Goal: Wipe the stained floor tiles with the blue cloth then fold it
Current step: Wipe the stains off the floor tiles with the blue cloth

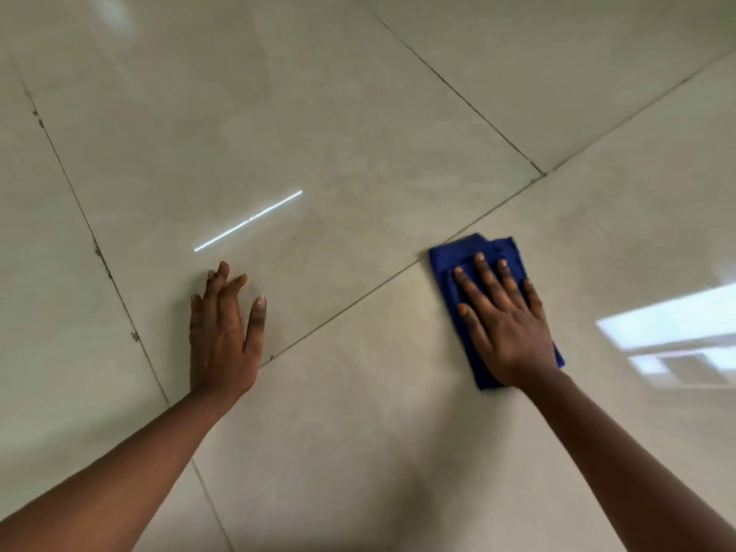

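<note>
A folded blue cloth (458,256) lies flat on the glossy beige floor tiles (358,412), right of centre, just below a grout line. My right hand (504,320) presses down on top of it with fingers spread, covering most of the cloth. My left hand (223,332) rests flat on the bare tile to the left, fingers apart, holding nothing. No clear stain shows on the tiles near the cloth.
Dark grout lines (358,300) cross the floor diagonally, with small dirty chips along the left line (97,251). A bright light streak (247,221) reflects ahead of my left hand. A window reflection (677,332) shines at the right.
</note>
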